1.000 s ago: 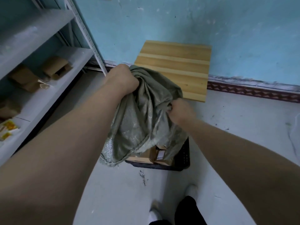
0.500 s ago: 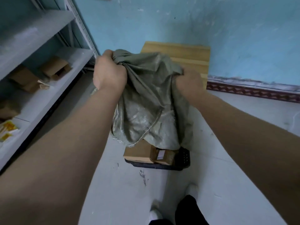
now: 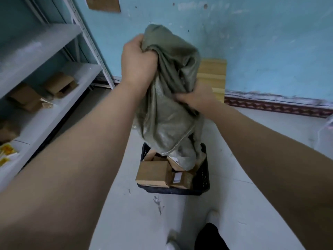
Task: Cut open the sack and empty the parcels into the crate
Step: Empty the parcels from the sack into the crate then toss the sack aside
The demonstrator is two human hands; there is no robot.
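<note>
A limp grey-green woven sack [image 3: 167, 112] hangs upside down over a black plastic crate [image 3: 203, 175] on the floor. My left hand [image 3: 137, 64] grips the bunched top of the sack, held high. Lower down, my right hand [image 3: 196, 97] clutches the sack's right side. The sack's open end dangles into the crate. Several brown cardboard parcels [image 3: 153, 173] lie piled in the crate, one with a white label [image 3: 177, 177]. The far parcels are partly hidden by the sack.
A grey metal shelf unit [image 3: 54, 83] stands at the left with cardboard boxes [image 3: 59, 84] and yellow packets [image 3: 6, 152] on it. A wooden board [image 3: 212, 73] leans at the blue wall behind the sack. My feet [image 3: 207, 237] stand just before the crate.
Both hands have raised the sack higher, the left hand most. The sack's lower end has lifted off the parcels, which now show in the crate.
</note>
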